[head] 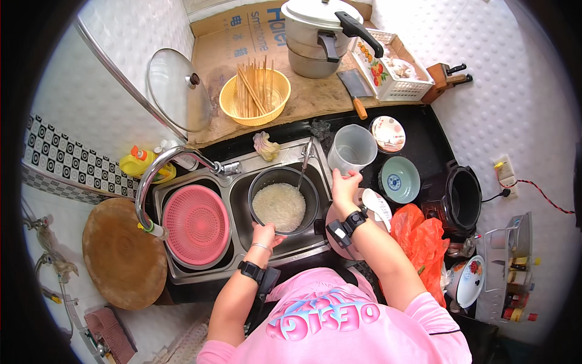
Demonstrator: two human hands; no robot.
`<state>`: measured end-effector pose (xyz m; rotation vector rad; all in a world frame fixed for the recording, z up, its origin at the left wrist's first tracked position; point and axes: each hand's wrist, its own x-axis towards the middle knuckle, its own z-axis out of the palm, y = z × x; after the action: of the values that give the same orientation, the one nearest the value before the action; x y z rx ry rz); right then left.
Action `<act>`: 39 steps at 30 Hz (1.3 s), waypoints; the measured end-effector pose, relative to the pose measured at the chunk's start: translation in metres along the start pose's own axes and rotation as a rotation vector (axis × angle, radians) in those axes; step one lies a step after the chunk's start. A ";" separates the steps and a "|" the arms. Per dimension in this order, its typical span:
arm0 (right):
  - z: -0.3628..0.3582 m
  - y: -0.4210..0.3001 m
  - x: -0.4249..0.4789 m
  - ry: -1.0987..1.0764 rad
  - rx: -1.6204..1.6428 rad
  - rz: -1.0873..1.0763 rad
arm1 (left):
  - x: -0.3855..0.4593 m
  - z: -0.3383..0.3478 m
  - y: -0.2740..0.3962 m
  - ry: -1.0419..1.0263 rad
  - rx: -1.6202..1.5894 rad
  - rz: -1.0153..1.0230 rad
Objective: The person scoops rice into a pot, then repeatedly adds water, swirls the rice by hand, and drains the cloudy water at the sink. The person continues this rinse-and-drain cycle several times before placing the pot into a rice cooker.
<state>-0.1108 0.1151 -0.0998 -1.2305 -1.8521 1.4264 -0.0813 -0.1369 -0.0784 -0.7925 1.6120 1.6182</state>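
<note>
A dark round pot stands in the right basin of the steel sink, with rice in cloudy water inside. My left hand grips the pot's near rim. At the right edge of the sink, my right hand has its fingertips at the near side of a clear plastic container; whether they close on it cannot be told. A thin metal spout reaches down into the pot. Below my right hand, a white rice paddle lies on a pink round lid.
A pink colander sits in the left basin under a curved faucet. Right of the container are a green bowl, a rice cooker and a red plastic bag. A cleaver lies behind, near a pressure cooker.
</note>
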 end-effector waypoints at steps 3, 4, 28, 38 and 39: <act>-0.013 -0.010 0.004 0.109 -0.075 -0.028 | -0.006 0.000 0.003 0.011 0.005 0.013; -0.016 -0.011 0.009 0.135 -0.064 -0.023 | -0.007 0.000 0.005 0.015 0.021 0.014; -0.051 -0.001 0.031 -0.133 -0.242 -0.152 | 0.021 -0.016 -0.021 -0.062 -0.191 0.011; -0.067 -0.011 -0.016 -0.308 -0.090 -0.045 | 0.008 -0.021 -0.012 -0.078 -0.013 0.055; -0.067 -0.011 -0.019 -0.305 -0.103 -0.079 | 0.008 -0.019 -0.012 -0.065 -0.028 0.045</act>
<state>-0.0517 0.1311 -0.0647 -1.0164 -2.1751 1.5619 -0.0773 -0.1561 -0.0927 -0.7157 1.5747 1.6842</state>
